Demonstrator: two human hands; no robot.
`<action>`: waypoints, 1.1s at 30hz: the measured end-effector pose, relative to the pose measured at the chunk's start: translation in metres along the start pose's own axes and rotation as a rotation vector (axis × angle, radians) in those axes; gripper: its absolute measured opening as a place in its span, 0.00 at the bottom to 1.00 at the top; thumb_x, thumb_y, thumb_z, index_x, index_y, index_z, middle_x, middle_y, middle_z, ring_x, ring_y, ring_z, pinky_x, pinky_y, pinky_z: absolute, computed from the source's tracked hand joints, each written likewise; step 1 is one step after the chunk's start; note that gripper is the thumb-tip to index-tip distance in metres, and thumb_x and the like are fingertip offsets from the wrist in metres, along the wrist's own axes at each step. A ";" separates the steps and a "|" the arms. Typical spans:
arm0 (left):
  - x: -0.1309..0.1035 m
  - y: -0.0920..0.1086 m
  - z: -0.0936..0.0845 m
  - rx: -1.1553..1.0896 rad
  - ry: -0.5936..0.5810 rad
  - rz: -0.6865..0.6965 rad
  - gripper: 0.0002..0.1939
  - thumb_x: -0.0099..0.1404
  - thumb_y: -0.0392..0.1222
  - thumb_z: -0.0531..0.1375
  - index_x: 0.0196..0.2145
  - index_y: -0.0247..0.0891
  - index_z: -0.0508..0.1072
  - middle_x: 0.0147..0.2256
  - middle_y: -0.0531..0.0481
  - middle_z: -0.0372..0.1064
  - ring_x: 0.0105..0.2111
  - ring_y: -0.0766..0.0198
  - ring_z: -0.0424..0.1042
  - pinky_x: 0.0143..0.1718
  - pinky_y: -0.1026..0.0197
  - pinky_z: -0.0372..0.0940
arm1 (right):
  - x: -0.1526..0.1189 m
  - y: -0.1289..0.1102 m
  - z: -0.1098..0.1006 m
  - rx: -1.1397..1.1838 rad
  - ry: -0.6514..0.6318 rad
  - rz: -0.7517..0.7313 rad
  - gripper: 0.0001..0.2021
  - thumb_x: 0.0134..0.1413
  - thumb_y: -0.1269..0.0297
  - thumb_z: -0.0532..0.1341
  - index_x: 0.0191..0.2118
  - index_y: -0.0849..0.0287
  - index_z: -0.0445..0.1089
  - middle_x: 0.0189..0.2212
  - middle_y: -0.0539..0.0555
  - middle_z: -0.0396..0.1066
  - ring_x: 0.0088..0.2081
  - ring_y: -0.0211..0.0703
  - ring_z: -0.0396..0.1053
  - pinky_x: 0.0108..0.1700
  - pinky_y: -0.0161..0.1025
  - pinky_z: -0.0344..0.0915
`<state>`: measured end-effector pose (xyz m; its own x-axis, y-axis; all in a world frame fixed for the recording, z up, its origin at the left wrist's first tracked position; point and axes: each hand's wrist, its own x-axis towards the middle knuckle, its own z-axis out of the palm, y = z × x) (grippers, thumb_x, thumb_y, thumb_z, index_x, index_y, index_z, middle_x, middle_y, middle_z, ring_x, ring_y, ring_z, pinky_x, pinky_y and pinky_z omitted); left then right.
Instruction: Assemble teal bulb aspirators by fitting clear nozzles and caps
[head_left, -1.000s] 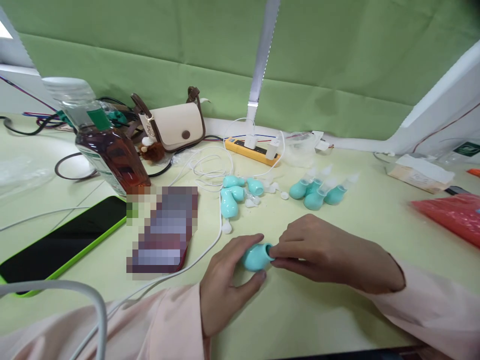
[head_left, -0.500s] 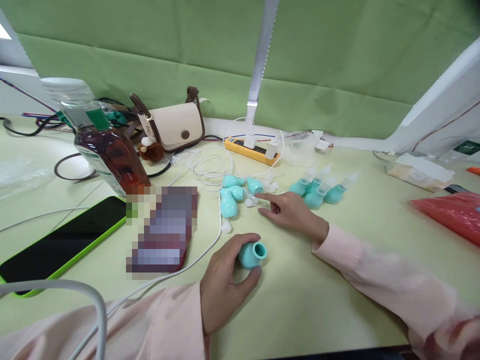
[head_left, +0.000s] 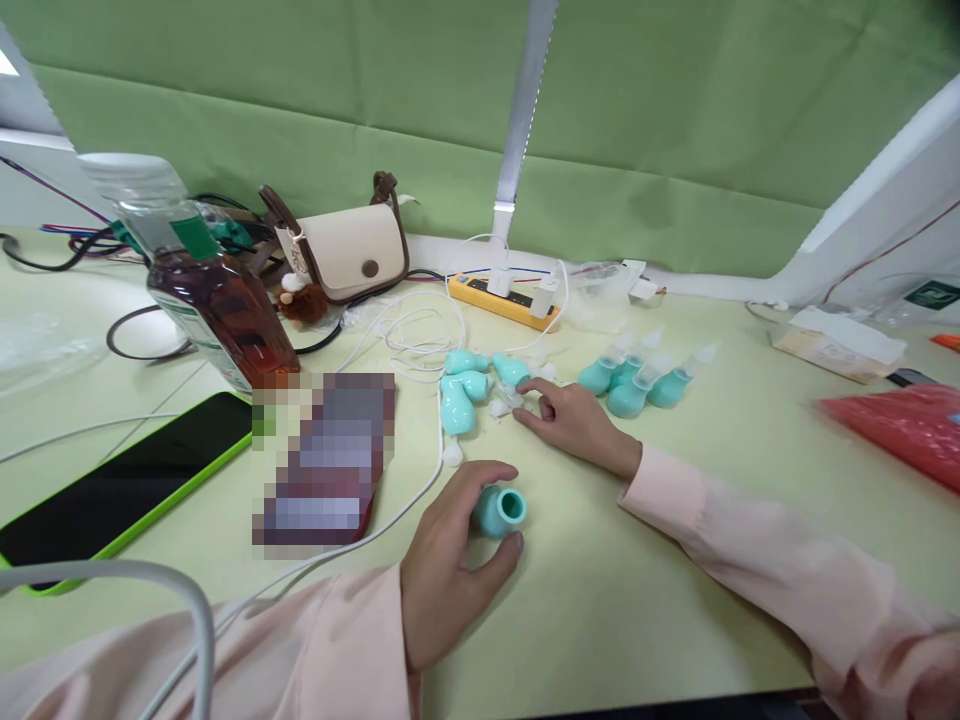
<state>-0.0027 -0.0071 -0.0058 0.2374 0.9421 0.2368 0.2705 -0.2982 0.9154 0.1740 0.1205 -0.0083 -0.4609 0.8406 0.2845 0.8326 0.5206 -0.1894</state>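
Note:
My left hand [head_left: 457, 565] curls around a teal rubber bulb [head_left: 491, 512], whose round open mouth faces up and to the right. Beyond it, my right hand [head_left: 574, 420] reaches in with thumb and index finger apart, their tips beside a small clear plastic nozzle [head_left: 510, 396]. Several loose teal bulbs [head_left: 457, 405] lie just left of those fingertips, with small whitish pieces [head_left: 452, 454] near them. To the right of my right hand lies a group of teal bulbs with clear nozzles fitted [head_left: 630, 395].
A white cable [head_left: 427, 485] runs past a blurred-out phone [head_left: 330, 460] and a green-edged phone [head_left: 127, 480]. A bottle of dark liquid [head_left: 225, 310], a cream handbag [head_left: 352, 250] and a yellow power strip [head_left: 495, 300] stand behind. A red plastic packet [head_left: 900, 430] lies at right.
My right hand has shifted slightly left, and its index finger has bent toward the thumb by the clear nozzle. The bulb in my left hand has turned and moved slightly left.

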 end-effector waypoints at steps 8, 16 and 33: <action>-0.001 0.001 0.000 -0.065 0.085 0.077 0.18 0.56 0.30 0.53 0.43 0.43 0.58 0.48 0.47 0.54 0.51 0.60 0.53 0.50 0.56 0.54 | -0.003 -0.009 -0.007 0.025 0.082 0.002 0.10 0.50 0.62 0.51 0.31 0.60 0.67 0.13 0.47 0.60 0.18 0.34 0.58 0.24 0.31 0.51; -0.002 0.003 0.000 -0.054 0.071 0.078 0.16 0.56 0.29 0.53 0.42 0.42 0.60 0.46 0.46 0.55 0.49 0.60 0.55 0.49 0.57 0.55 | -0.004 -0.010 -0.001 -0.012 0.095 0.028 0.11 0.47 0.56 0.54 0.25 0.59 0.61 0.13 0.47 0.61 0.18 0.35 0.59 0.23 0.31 0.49; -0.004 0.004 0.000 -0.156 0.121 0.059 0.11 0.59 0.33 0.52 0.40 0.42 0.60 0.45 0.48 0.54 0.48 0.60 0.55 0.49 0.56 0.53 | -0.001 -0.004 0.003 -0.019 0.242 0.033 0.14 0.45 0.57 0.55 0.32 0.63 0.70 0.10 0.46 0.57 0.15 0.33 0.57 0.22 0.31 0.51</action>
<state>-0.0028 -0.0122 -0.0030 0.1318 0.9383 0.3199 0.1091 -0.3344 0.9361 0.1700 0.1184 -0.0102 -0.3484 0.7954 0.4959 0.8523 0.4890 -0.1855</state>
